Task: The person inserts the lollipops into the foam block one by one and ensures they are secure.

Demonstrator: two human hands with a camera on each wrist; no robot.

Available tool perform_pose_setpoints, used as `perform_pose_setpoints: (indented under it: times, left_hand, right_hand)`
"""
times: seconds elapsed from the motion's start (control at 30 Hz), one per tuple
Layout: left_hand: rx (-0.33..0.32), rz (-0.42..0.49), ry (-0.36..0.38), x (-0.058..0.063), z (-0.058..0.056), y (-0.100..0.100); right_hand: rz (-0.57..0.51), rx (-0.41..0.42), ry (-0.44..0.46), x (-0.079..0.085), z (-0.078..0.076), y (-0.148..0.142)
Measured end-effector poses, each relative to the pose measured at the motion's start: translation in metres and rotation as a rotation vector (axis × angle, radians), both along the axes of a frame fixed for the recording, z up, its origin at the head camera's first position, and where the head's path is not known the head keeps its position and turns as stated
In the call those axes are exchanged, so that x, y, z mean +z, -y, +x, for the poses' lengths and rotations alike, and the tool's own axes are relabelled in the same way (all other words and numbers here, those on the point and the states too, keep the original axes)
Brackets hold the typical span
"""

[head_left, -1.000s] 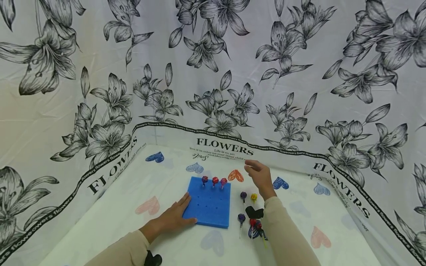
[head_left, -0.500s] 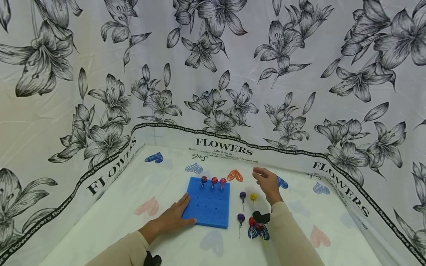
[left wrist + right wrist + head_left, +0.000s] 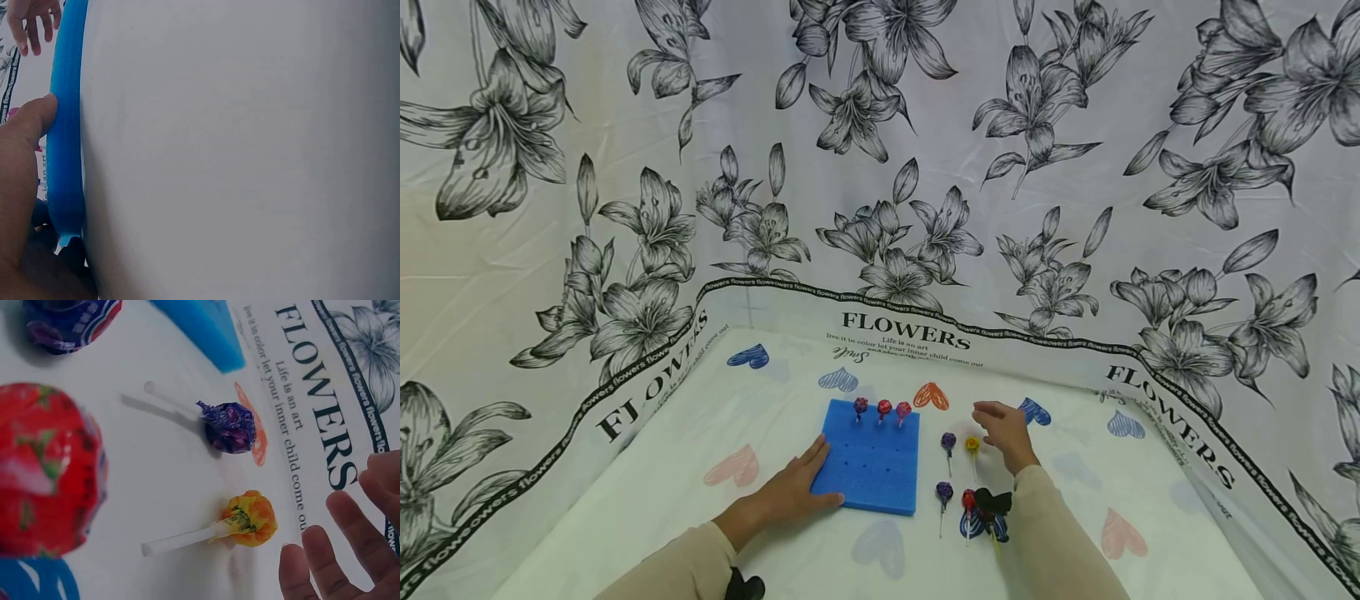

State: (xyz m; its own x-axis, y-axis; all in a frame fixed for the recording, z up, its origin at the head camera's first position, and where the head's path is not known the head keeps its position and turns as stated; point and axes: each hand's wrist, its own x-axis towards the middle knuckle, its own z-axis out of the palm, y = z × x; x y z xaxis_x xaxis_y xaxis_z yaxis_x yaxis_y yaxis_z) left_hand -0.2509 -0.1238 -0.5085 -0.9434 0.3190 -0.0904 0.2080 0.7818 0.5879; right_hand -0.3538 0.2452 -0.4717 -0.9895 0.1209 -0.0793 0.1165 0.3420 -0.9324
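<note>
As the left grip (image 3: 793, 490) lies spread against the foam-like blue slab (image 3: 872, 487), the right grip (image 3: 1007, 435) hovers, loosely splayed, at three o'clock of a crinkly yellow lollipop (image 3: 253, 519)

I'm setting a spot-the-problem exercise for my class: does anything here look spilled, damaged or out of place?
Nothing stands out. Three lollipops stand in a row in the blue board; the loose lollipops lie on the white cloth beside it. No spill or damage shows.
</note>
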Motion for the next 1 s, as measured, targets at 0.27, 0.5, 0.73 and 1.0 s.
perform_pose_setpoints:
  times: [0.27,0.5,0.73,1.0]
  left_hand:
    - [-0.001,-0.005,0.006,-0.002,0.000,0.000]
    - [-0.004,-0.014,-0.005,-0.003,-0.001,0.000]
    - [-0.002,-0.012,-0.003,-0.004,-0.002,0.000]
    - [-0.004,-0.020,-0.008,-0.005,-0.003,0.001]
  right_hand:
    - [0.119,-0.021,0.123,-0.020,-0.002,-0.005]
    - [0.215,0.011,0.153,-0.026,-0.006,-0.004]
    - [0.266,0.058,0.131,-0.025,-0.006,-0.002]
    - [0.185,0.037,0.095,-0.012,-0.001,-0.002]
